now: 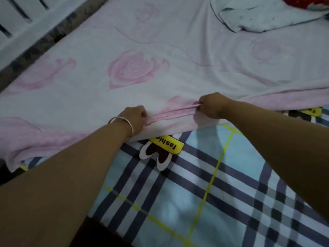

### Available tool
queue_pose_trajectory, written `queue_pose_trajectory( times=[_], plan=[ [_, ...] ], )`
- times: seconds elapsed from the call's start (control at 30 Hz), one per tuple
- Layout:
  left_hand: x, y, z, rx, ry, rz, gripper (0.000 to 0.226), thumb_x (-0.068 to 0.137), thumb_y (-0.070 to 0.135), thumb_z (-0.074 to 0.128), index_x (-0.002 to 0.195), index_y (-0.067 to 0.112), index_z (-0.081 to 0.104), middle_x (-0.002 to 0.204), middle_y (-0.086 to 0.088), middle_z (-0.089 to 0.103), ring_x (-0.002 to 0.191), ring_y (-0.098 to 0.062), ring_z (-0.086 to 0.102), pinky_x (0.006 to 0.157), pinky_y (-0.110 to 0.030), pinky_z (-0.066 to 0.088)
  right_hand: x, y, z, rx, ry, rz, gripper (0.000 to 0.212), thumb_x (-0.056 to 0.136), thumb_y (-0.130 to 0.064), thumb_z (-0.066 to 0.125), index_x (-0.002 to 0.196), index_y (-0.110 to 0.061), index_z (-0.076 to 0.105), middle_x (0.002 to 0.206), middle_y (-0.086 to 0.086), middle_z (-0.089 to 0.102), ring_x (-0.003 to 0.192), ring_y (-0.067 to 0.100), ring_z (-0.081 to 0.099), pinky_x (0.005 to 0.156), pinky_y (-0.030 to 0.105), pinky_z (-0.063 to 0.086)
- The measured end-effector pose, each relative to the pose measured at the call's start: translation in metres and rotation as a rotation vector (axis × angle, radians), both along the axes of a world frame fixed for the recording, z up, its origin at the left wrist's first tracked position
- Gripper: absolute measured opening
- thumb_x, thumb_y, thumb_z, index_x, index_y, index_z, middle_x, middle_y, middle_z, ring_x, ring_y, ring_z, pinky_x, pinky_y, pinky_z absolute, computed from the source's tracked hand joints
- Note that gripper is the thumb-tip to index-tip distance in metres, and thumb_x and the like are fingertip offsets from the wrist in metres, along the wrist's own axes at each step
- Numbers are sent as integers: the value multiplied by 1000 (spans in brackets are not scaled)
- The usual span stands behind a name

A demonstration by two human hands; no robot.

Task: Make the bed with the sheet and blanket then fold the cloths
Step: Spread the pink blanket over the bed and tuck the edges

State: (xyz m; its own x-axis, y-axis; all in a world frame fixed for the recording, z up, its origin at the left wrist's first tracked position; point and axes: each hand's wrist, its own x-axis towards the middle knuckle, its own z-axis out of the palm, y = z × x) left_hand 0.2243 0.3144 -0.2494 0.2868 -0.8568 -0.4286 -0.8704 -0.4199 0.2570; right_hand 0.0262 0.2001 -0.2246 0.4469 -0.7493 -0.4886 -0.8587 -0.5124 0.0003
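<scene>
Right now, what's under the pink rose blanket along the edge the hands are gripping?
The plaid sheet runs under the pink rose blanket, held by the left hand and right hand. A yellow printed label is half covered. Farther under is hidden.

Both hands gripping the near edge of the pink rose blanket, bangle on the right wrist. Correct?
Not quite. The bangle is on the left wrist, as the head view shows. Both the left hand and right hand do grip the near edge of the pink rose blanket.

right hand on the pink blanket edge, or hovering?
Touching. The head view shows the right hand with fingers curled round the bunched hem of the pink rose blanket, pinching the folds, with no gap.
</scene>
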Motion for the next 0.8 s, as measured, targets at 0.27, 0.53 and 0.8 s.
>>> queue_pose_trajectory(
  times=[0.27,0.53,0.8],
  plan=[
    [-38,2,-19,-372,-75,-365,38,84,16,35,105,4,64,105,-20,60,91,-40,58,75,-46,51,-16,16,-18,-262,-193,62,25,88,-10,50,111,-3,57,116,20,56,110,36,51,84,39,43],
    [-56,-27,-26,-221,-460,-204,29,91,14,50,119,15,57,123,-7,52,118,-29,43,92,-38,36,-26,11,-39,-340,-130,58,32,91,-11,43,117,-11,62,120,13,57,116,33,44,95,38,32],
    [-66,-6,4,-298,223,88,11,97,16,40,87,12,44,81,-11,53,73,-24,48,58,-30,33,-43,8,-21,129,-264,-49,33,100,-29,39,106,-5,60,118,21,59,109,34,54,89,33,41]
  ],
)
